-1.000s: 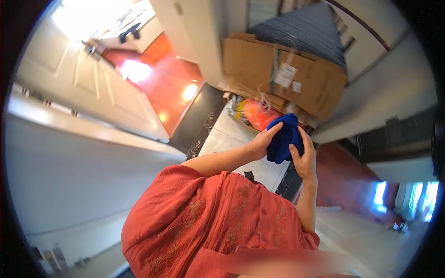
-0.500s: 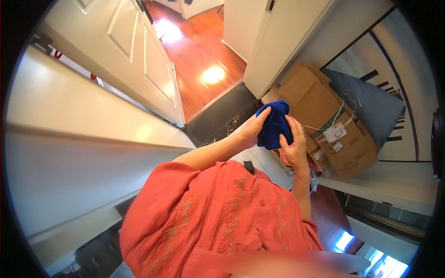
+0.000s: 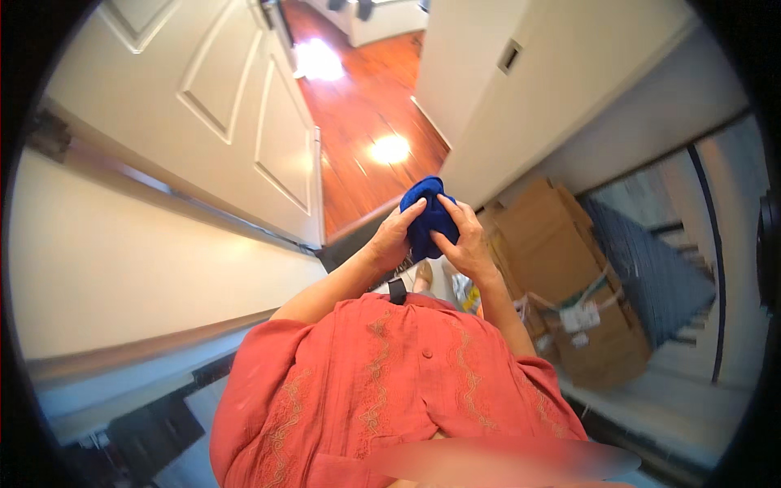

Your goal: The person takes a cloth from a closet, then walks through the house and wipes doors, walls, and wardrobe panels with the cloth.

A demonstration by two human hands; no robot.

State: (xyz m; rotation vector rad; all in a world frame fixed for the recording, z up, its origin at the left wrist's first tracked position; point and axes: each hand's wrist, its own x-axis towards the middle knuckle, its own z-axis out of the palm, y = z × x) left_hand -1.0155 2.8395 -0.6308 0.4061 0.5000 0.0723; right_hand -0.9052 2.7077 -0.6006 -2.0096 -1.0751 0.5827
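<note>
A folded, deep-blue piece of cloth is held up in front of me with both hands. My left hand grips its left side, the thumb lying over the top. From the right, my right hand pinches it, thumb low and fingers on the upper part. The cloth bunches between the two hands, with a dark fold near its middle. What kind of cloth article it is, I cannot tell. Some fingers are hidden behind it.
At the left stands an open white panelled door, before a reddish wood floor. Flattened cardboard boxes lean at the right beside a blue-grey panel. A tan shoe shows below my hands.
My view has turned, so the doorway and boxes sit differently. Both hands and the blue cloth now appear further left, in front of my body. The grip of both hands persists.
</note>
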